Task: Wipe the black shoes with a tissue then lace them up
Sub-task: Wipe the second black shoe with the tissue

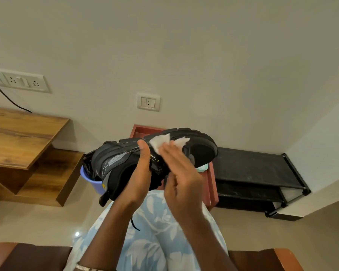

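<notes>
Plain cream wall (184,45) ahead of us with a socket plate (22,81) on the left and a small switch plate (148,102) in the middle. A wooden worktop (18,133) sits on the left, a low black shoe rack (252,167) on the right, all on a pale tiled floor (37,222). We're sitting down, light blue floral fabric (155,241) over our lap and brown chair arms (27,257) at the bottom corners.

The black shoe (121,165) is up in the air in front of us, above our lap, tipped on its side. Its chunky sole faces up toward the wall and the toe points right. Our left grip (139,178) has hold of it around the middle, thumb hooked over the side near the sole; the rest of the fingers are hidden behind the shoe. Our right grip (182,173) is flat, fingers straight, pressing a white tissue (159,140) against the sole edge near the front. Bits of tissue poke out on both sides of the fingers.

One black lace (134,224) hangs loose under the shoe, down over our lap. Behind the shoe we can see a reddish box (143,131) and a purple bucket (89,178) with something black in it
</notes>
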Demonstrator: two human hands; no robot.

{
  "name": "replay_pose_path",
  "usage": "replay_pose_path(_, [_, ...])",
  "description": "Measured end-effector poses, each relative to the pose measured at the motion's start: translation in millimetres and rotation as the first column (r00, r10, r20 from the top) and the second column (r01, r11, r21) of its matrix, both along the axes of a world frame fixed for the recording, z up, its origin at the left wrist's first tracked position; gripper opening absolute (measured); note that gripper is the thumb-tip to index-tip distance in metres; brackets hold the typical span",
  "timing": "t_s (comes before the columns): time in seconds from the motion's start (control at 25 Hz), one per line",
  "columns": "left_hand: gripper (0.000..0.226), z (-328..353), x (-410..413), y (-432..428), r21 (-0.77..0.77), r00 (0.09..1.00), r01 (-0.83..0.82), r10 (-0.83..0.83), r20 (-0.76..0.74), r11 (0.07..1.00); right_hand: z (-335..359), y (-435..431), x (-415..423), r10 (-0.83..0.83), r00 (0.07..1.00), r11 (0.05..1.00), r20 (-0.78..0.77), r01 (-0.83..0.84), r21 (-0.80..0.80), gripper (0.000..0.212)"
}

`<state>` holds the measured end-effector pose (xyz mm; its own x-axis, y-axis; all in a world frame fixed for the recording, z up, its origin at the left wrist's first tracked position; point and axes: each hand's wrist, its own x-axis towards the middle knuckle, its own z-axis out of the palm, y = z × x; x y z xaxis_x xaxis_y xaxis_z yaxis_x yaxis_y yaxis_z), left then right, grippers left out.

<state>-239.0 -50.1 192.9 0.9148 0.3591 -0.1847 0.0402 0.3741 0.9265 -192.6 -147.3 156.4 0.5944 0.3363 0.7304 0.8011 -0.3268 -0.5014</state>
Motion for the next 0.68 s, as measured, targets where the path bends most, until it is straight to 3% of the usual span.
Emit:
replay_pose_path(0.16, [0.066, -3.4, -0.4, 4.0, -0.042, 0.998, -0.063, 0.063, 0.017, 0.997, -9.2, 6.6, -6.7, 0.054, 0.996, 0.998, 0.075, -0.053, -0.014, 0.042])
replay_pose_path(0.36, [0.064, 0.5, 0.7, 0.7, 0.009, 1.000, -0.006, 0.006, 0.012, 1.000, 0.7, 4.2, 9.2, -0.132, 0.991, 0.991, -0.010, 0.132, -0.004, 0.043])
replay_pose_path(0.56, [0.076, -5.1, 0.7, 3.8, 0.108, 0.999, -0.012, 0.017, -0.049, 0.994, 11.3, 5.8, -17.7, -0.059, 0.998, 0.997, -0.005, 0.059, 0.047, 0.027])
replay_pose_path(0.64, [0.081, -8.6, 1.6, 5.4, 0.105, 0.998, -0.017, 0.024, -0.062, 0.994, 20.5, -2.7, -14.9, -0.028, 0.992, 0.999, -0.122, 0.032, 0.031, 0.024])
replay_pose_path(0.68, [0.081, -10.6, 2.1, 6.9, 0.097, 0.997, -0.022, 0.029, -0.074, 0.995, 26.9, -8.3, -10.0, -0.010, 0.964, 0.999, -0.268, 0.021, 0.039, 0.022])
